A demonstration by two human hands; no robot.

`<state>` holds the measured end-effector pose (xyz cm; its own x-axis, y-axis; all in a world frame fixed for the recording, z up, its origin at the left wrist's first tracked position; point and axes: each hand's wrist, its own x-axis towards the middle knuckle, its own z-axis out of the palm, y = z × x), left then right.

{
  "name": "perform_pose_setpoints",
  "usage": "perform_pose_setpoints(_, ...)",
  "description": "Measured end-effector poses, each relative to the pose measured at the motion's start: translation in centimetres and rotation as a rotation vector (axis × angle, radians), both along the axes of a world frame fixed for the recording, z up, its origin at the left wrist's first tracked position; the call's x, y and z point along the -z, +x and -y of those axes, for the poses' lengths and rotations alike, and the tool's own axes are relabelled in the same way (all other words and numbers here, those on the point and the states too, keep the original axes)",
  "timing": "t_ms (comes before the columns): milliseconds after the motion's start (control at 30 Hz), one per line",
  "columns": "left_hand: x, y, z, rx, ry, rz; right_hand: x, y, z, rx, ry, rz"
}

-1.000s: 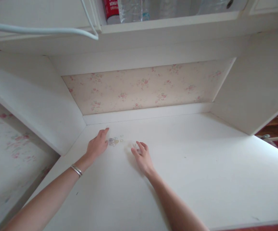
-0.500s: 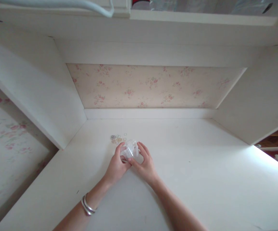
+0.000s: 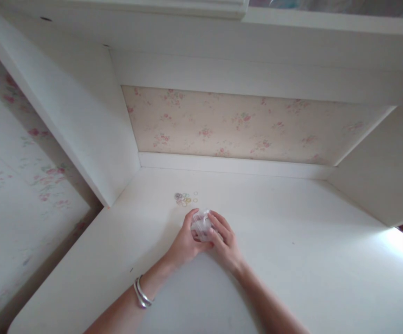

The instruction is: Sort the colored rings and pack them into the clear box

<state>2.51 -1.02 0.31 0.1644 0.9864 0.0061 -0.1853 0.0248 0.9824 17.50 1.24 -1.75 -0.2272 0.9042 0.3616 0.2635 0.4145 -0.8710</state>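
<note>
Both hands meet over the white desk top around a small clear plastic bag. My left hand, with a silver bangle on its wrist, has its fingers curled round the bag's left side. From the right, my right hand pinches the same bag with bent fingers. A small cluster of tiny coloured rings lies on the desk just beyond the hands, nearer the back wall.
The desk sits in a white alcove with side panels left and right, and a floral back panel. A white shelf hangs overhead. Floral wallpaper runs along the far left.
A second ago both hands lay apart near the rings. They have come together nearer to me and closed on the clear bag. The view has shifted right and tilted.
</note>
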Motion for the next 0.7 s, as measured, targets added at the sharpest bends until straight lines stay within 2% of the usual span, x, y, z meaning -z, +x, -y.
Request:
perform_pose_setpoints(133, -1.0, -0.1, 0.2, 0.054, -0.049, 0.132, -0.1, 0.1, -0.1, -0.008, -0.058, -0.14)
perform_pose_setpoints(267, -1.3, -0.2, 0.2, 0.004, -0.151, 0.156, -0.5, 0.0, -0.1, 0.028, -0.117, -0.258)
perform_pose_setpoints(500, -0.7, -0.4, -0.2, 0.016, -0.216, 0.141, -1.0, 0.1, -0.5, 0.061, -0.507, -0.422)
perform_pose_setpoints(700, -0.5, -0.3, -0.1, 0.07, -0.238, 0.149, -1.1, 0.1, -0.7, 0.056, -0.516, -0.408)
